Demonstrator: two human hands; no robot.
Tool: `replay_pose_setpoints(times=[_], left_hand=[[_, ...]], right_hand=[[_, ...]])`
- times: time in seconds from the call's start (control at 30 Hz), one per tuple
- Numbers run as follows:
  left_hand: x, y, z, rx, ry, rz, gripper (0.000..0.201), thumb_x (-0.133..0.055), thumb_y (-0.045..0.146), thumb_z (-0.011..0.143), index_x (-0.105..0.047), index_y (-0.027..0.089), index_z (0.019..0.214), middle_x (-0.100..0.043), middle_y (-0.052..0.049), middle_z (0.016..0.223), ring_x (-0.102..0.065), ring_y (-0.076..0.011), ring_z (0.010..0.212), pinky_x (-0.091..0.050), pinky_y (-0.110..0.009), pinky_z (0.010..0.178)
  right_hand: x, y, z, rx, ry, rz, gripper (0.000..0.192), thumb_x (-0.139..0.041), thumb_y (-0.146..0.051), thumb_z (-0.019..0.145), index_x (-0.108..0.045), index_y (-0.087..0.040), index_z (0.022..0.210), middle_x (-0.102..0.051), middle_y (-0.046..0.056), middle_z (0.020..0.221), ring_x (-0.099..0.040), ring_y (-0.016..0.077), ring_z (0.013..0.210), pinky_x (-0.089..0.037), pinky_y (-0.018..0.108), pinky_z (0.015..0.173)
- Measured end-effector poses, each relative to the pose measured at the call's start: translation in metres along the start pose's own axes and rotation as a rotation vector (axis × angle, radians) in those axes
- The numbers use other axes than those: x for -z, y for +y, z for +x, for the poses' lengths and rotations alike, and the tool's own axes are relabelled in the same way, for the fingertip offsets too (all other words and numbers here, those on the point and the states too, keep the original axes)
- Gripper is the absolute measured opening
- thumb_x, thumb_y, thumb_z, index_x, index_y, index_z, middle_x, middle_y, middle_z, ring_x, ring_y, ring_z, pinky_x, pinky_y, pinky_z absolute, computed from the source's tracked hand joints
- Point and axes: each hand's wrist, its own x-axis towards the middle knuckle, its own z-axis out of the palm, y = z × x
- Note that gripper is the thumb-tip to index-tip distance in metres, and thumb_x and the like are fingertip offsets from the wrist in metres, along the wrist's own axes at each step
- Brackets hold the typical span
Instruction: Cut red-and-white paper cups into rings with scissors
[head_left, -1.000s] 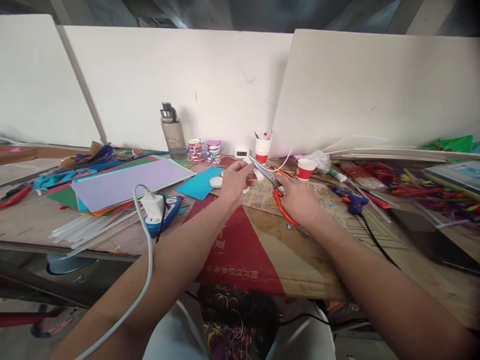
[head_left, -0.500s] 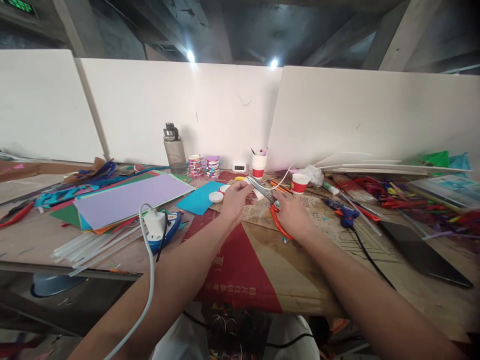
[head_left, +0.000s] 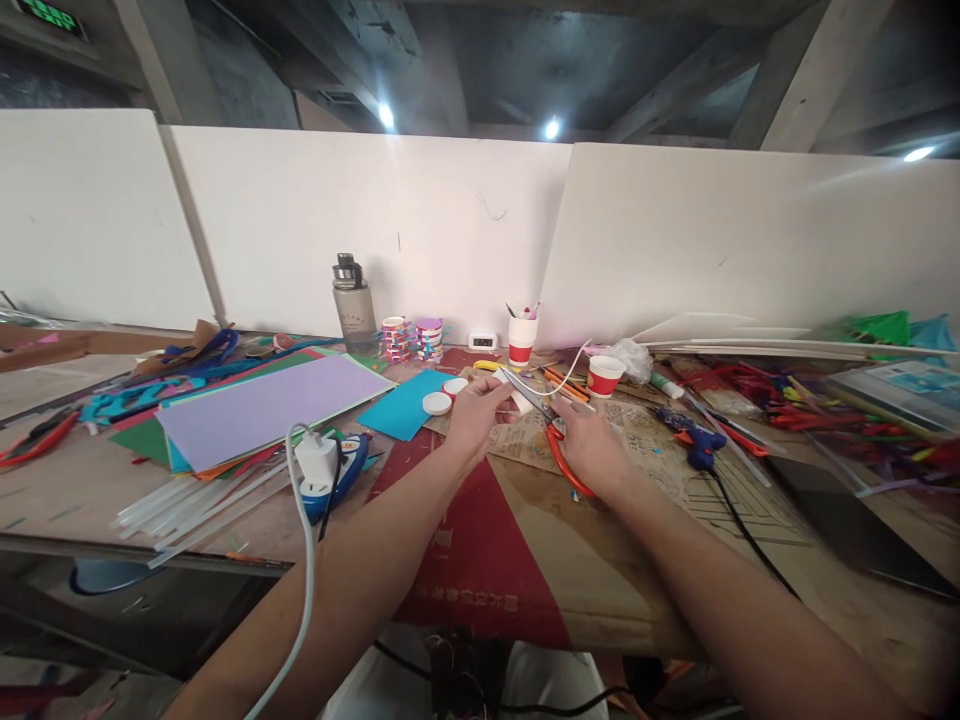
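Observation:
My left hand [head_left: 478, 415] is closed on a small white paper piece [head_left: 521, 402], probably part of a paper cup, mostly hidden by my fingers. My right hand [head_left: 594, 445] grips scissors [head_left: 556, 450] with orange handles. Their metal blades lie across the white piece, close to my left fingertips. A thin white strip [head_left: 576, 362] curls up to the right from the blades. Two white discs with red edges, one a round white piece [head_left: 436, 403], rest beside my left hand on blue paper [head_left: 401, 408]. A red-and-white paper cup [head_left: 604, 378] stands beyond my right hand.
A glue gun [head_left: 701, 450] with a black cord lies at right, near a dark flat panel [head_left: 855, 515]. Colored paper sheets [head_left: 270, 408], glue sticks [head_left: 202, 505] and a power strip [head_left: 330, 480] are at left. A bottle [head_left: 353, 310] stands at the back.
The view has shifted slightly, so everything sits a little lower and to the right. Both hands keep their holds, with the blades still across the white piece.

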Motion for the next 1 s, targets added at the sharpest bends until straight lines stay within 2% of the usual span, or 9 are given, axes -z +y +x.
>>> replay_pose_setpoints(times=[0.17, 0.3, 0.4, 0.6, 0.73, 1.0], left_hand=[[0.003, 0.002, 0.0, 0.051, 0.0, -0.005, 0.045, -0.09, 0.037, 0.047, -0.052, 0.018, 0.06, -0.06, 0.001, 0.058, -0.058, -0.0111, 0.056, -0.045, -0.022, 0.049], [0.005, 0.003, 0.002, 0.085, -0.029, -0.081, 0.042, -0.089, 0.037, 0.048, -0.06, 0.015, 0.07, -0.065, -0.002, 0.065, -0.06, -0.012, 0.059, -0.048, -0.024, 0.054], [0.005, 0.004, 0.003, 0.072, -0.02, -0.134, 0.043, -0.089, 0.037, 0.047, -0.059, 0.016, 0.07, -0.066, -0.002, 0.066, -0.06, -0.0119, 0.061, -0.049, -0.024, 0.056], [0.002, 0.001, -0.001, -0.035, -0.002, 0.017, 0.035, -0.085, 0.036, 0.057, -0.056, 0.017, 0.064, -0.059, 0.003, 0.059, -0.054, -0.0089, 0.056, -0.044, -0.021, 0.053], [0.0, -0.002, -0.004, -0.051, 0.022, 0.061, 0.032, -0.081, 0.036, 0.061, -0.054, 0.018, 0.063, -0.056, 0.004, 0.056, -0.051, -0.0084, 0.054, -0.042, -0.02, 0.051], [-0.003, 0.002, -0.007, -0.03, 0.04, 0.045, 0.035, -0.083, 0.037, 0.058, -0.053, 0.018, 0.064, -0.055, 0.005, 0.059, -0.053, -0.0081, 0.054, -0.04, -0.019, 0.048]], right_hand=[[-0.003, 0.003, 0.002, 0.027, 0.0, 0.034, 0.035, -0.044, -0.016, 0.095, -0.062, -0.016, 0.125, -0.067, 0.016, 0.128, -0.063, 0.0273, 0.119, -0.048, 0.034, 0.096], [-0.008, 0.005, 0.002, 0.054, 0.013, 0.039, 0.037, -0.045, -0.017, 0.096, -0.062, -0.016, 0.128, -0.067, 0.017, 0.129, -0.063, 0.0276, 0.121, -0.048, 0.035, 0.097], [-0.009, 0.006, 0.002, 0.072, 0.028, 0.037, 0.038, -0.046, -0.019, 0.096, -0.062, -0.017, 0.131, -0.066, 0.017, 0.131, -0.061, 0.0277, 0.123, -0.048, 0.035, 0.098], [0.001, -0.002, -0.004, 0.012, 0.026, -0.035, 0.046, -0.048, -0.023, 0.096, -0.056, -0.021, 0.141, -0.059, 0.016, 0.139, -0.067, 0.0275, 0.109, -0.052, 0.035, 0.087], [0.005, -0.007, -0.006, -0.023, 0.002, -0.067, 0.047, -0.045, -0.022, 0.096, -0.054, -0.023, 0.142, -0.057, 0.016, 0.14, -0.069, 0.028, 0.102, -0.053, 0.037, 0.082], [0.002, -0.005, -0.004, -0.011, -0.015, -0.081, 0.048, -0.044, -0.021, 0.096, -0.053, -0.023, 0.143, -0.056, 0.017, 0.142, -0.067, 0.0281, 0.107, -0.051, 0.037, 0.086]])
